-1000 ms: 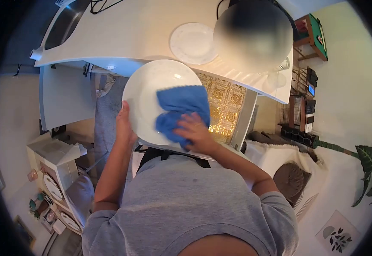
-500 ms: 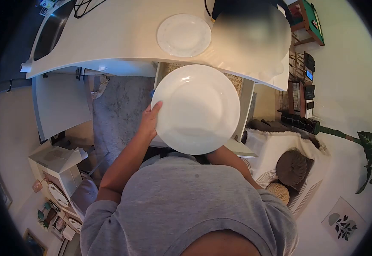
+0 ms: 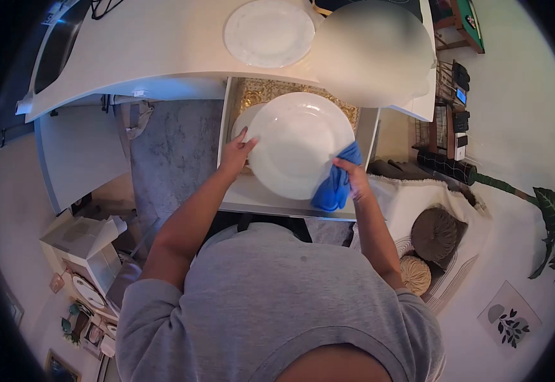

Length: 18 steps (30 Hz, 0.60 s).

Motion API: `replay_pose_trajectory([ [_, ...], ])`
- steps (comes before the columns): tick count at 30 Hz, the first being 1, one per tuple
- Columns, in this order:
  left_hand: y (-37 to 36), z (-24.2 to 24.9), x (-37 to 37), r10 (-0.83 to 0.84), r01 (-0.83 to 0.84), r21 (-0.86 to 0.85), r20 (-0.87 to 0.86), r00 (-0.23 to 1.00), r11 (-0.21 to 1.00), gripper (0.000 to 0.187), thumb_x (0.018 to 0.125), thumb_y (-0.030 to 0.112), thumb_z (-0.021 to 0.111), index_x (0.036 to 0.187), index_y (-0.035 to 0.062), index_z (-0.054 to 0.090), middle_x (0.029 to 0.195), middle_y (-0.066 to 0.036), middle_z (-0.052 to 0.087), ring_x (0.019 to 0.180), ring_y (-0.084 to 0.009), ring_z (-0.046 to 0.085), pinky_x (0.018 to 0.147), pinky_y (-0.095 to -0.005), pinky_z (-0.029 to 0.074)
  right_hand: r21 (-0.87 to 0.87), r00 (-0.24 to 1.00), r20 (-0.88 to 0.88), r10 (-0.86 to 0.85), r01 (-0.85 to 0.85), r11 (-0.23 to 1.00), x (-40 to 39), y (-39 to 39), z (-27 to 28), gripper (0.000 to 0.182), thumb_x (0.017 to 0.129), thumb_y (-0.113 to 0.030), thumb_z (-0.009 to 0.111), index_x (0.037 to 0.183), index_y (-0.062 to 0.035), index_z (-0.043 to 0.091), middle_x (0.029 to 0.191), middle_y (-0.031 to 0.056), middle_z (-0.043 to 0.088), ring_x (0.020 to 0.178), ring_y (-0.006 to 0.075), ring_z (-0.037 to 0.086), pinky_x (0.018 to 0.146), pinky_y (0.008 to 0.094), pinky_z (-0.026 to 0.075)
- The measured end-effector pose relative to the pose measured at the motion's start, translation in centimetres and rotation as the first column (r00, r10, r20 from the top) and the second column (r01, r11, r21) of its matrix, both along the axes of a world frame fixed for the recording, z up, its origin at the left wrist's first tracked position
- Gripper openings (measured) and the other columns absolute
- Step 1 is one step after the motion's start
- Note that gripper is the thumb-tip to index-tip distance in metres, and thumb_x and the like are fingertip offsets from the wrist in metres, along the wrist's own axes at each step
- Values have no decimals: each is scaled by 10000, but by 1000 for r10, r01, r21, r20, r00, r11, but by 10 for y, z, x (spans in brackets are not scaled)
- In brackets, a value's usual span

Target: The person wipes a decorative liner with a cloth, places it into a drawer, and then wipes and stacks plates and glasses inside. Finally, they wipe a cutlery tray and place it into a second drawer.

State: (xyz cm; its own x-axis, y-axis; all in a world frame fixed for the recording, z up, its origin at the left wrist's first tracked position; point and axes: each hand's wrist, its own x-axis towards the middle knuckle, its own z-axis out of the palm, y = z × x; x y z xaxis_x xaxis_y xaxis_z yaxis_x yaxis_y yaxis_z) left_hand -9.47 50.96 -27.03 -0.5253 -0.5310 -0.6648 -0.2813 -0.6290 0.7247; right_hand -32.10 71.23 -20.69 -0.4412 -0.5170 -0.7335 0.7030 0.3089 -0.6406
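A large white plate (image 3: 302, 145) is held over an open drawer (image 3: 271, 200) in front of me. My left hand (image 3: 237, 156) grips its left rim, with the thumb on the upper face. At the lower right rim, my right hand (image 3: 354, 178) is closed on a bunched blue cloth (image 3: 333, 188) that lies against the plate. Under the plate, the edge of another white dish (image 3: 244, 122) shows inside the drawer. The drawer's bottom has a gold patterned liner (image 3: 255, 94).
A second white plate (image 3: 270, 33) rests on the pale counter (image 3: 163, 54), beside a large blurred round patch (image 3: 373, 57). A cabinet door (image 3: 81, 156) hangs open at left. A sofa with cushions (image 3: 439, 234) stands at right; a cardboard box (image 3: 83, 239) is at lower left.
The plate has moved slightly away from my body, over the drawer. My right hand and the blue cloth, mostly hidden behind the plate before, now show at its right rim.
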Motion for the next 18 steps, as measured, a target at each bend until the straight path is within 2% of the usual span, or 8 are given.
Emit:
replay_pose_trajectory([
  [2,-3,-13,4,-30,70,-142,270,962,987,429,842,269,634,1186,26,551,999,-66,629,834,-118,589,687,-272,480,28,998,-62,20,-18,999,-9,-8,-10,327,702,-39,662,1021,-10,599,872,72,642,742,196,626,702,321,515],
  [3,-7,-19,11,-55,151,-297,310,949,943,478,821,262,656,1221,35,528,1018,-74,621,796,-115,592,668,-265,479,60,991,-124,44,-37,998,-12,-11,-17,317,692,-24,667,1003,-9,607,864,66,643,732,185,623,700,313,511],
  [4,-11,-25,19,-56,155,-296,318,947,943,478,821,262,656,1221,35,528,1018,-74,621,796,-115,592,668,-265,479,59,992,-116,43,-36,998,-14,-16,-29,317,692,-24,667,1003,-9,607,864,66,643,732,185,623,700,313,511],
  [6,-23,-8,26,63,113,-594,267,962,796,451,823,216,649,1232,70,528,1001,-76,624,757,-110,590,661,-246,475,144,965,-227,131,-100,985,-13,-24,-68,303,672,-26,694,965,1,620,834,68,647,703,177,619,681,313,509],
  [8,-44,25,23,175,24,-709,206,963,705,386,827,160,632,1199,84,563,918,-65,618,684,-108,571,636,-235,465,158,962,-228,147,-113,981,-8,-26,-122,291,661,-41,715,933,13,627,842,77,652,712,177,618,674,314,507],
  [10,-71,71,6,205,151,-831,301,931,536,360,834,133,615,1188,84,573,843,-58,590,649,-109,544,621,-238,454,132,978,-189,87,-62,989,1,-35,-166,295,649,-45,733,920,17,633,865,83,656,722,181,621,685,314,509],
  [14,-134,106,-44,205,98,-964,151,967,248,476,813,206,648,1238,41,516,864,-100,567,677,-138,540,634,-263,465,55,990,-131,50,-43,998,20,-55,-183,301,642,-33,742,919,19,637,880,83,659,728,184,622,699,313,511],
  [18,-183,102,-102,219,259,-935,313,924,240,629,768,297,685,1263,-18,458,930,-148,579,741,-194,583,687,-304,487,40,999,-39,11,-10,999,28,-58,-199,273,675,10,719,936,1,639,874,81,661,734,174,628,700,321,521],
])
